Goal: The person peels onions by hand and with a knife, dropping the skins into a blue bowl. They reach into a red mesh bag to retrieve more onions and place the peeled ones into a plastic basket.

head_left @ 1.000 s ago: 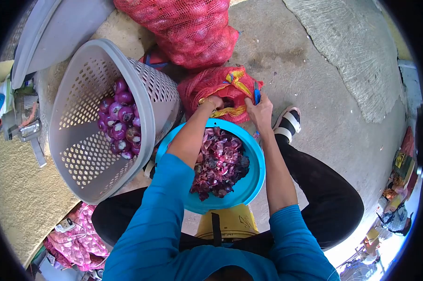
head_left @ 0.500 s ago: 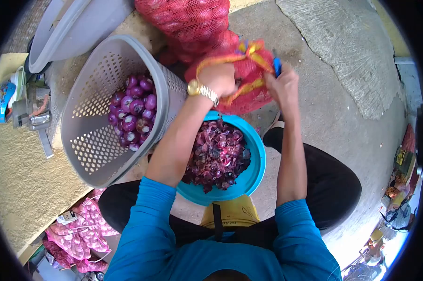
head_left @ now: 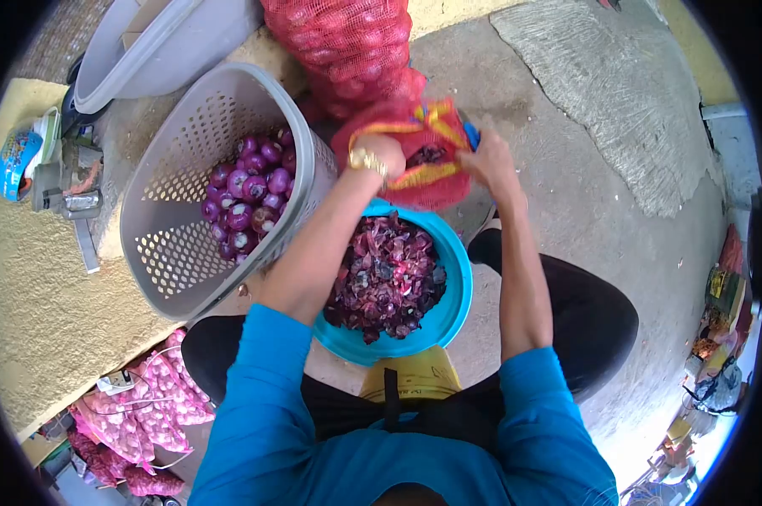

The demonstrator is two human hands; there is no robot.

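A red mesh bag (head_left: pixel 427 196) with a yellow-and-blue band round its mouth lies open in front of me, dark onion skins (head_left: pixel 427 155) showing inside. My left hand (head_left: pixel 379 153) is closed on the left side of its mouth; the fingertips are partly hidden. At the right side, my right hand (head_left: pixel 492 162) grips the band. A blue handle-like piece (head_left: pixel 472 135) sticks out by its fingers; the rest of it is hidden. Just below the bag, a turquoise basin (head_left: pixel 458 278) holds a heap of dry onion skins (head_left: pixel 389 274).
A grey perforated basket (head_left: pixel 158 228) with peeled purple onions (head_left: pixel 250 190) stands to the left. Behind the bag leans a full red onion sack (head_left: pixel 347 51). A yellow container (head_left: pixel 410 379) sits between my legs. Pink net bags (head_left: pixel 145 409) lie at the lower left.
Both hands and the bag have shifted slightly left and toward me. The bag's mouth now gapes wider, showing the dark skins inside.
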